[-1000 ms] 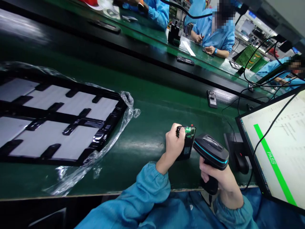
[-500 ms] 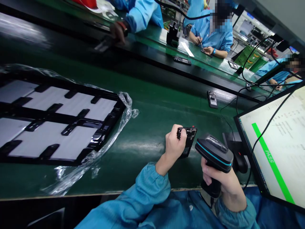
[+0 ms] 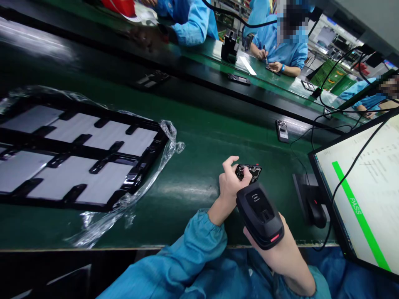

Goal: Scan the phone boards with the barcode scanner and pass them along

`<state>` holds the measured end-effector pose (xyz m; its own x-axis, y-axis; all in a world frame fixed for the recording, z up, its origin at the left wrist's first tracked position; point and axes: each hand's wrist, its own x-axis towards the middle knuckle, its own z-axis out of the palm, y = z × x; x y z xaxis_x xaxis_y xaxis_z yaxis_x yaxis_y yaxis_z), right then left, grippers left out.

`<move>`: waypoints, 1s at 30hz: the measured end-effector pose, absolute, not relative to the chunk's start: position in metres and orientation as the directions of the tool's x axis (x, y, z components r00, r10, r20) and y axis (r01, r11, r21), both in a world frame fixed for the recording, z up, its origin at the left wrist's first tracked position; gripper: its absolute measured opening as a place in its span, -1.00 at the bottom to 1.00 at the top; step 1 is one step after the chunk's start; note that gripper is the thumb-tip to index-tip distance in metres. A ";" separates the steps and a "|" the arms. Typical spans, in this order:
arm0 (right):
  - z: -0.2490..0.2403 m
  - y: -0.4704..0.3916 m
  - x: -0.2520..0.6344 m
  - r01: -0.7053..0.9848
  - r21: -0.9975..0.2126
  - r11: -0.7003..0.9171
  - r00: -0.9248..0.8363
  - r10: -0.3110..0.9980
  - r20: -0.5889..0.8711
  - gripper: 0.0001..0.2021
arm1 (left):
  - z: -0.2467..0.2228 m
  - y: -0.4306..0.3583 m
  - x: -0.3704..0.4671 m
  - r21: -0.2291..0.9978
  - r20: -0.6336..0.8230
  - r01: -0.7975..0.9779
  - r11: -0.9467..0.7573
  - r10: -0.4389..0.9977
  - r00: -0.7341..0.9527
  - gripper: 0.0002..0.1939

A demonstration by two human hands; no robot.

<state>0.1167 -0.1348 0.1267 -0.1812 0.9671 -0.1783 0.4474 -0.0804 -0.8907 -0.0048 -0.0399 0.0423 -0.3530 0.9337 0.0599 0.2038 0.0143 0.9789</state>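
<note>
My left hand (image 3: 230,182) grips an opened phone body (image 3: 254,173) by its upper left part, with the thumb over its exposed inner parts. The phone is tilted above the green bench, and its lower portion is hidden behind a barcode scanner (image 3: 260,216). My right hand (image 3: 266,249) is wrapped round the grip of that black scanner, most of its fingers covered by the scanner head. A red light glows on the scanner's near end, and its far end points toward the phone.
To the left lies a black tray (image 3: 93,151) of pale flat pieces in clear wrap. A monitor (image 3: 358,199) showing a green PASS bar and a black mouse (image 3: 316,211) are at the right. Another opened phone (image 3: 282,131) lies farther back. Co-workers in blue (image 3: 283,45) sit across the line.
The scanner has turned and moved left, so its head now overlaps the phone's lower part. My left index finger has lifted off the phone. A co-worker's hand has drawn away from parts on the dark strip.
</note>
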 end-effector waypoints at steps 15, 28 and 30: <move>0.037 -0.098 0.156 -0.159 -0.885 -0.438 -0.173 0.895 -0.412 -0.39 | 0.004 -0.023 -0.039 0.997 0.047 0.060 -0.053 0.993 0.106 -0.03; 0.005 -0.018 0.141 -0.339 -0.847 -0.409 -0.379 0.884 -0.275 -0.64 | 0.033 0.004 -0.263 0.490 0.247 0.831 0.263 0.872 -0.422 -0.77; 0.001 -0.019 0.142 -0.353 -0.840 -0.412 -0.370 0.886 -0.279 -0.68 | 0.052 -0.014 -0.343 0.380 0.192 0.858 0.345 0.878 -0.438 -0.80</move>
<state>0.1417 -0.0186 0.0006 -0.3696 0.8863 -0.2791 -0.3533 -0.4118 -0.8400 -0.3433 -0.0136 0.0519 -0.4380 0.8783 0.1915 0.8583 0.3452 0.3797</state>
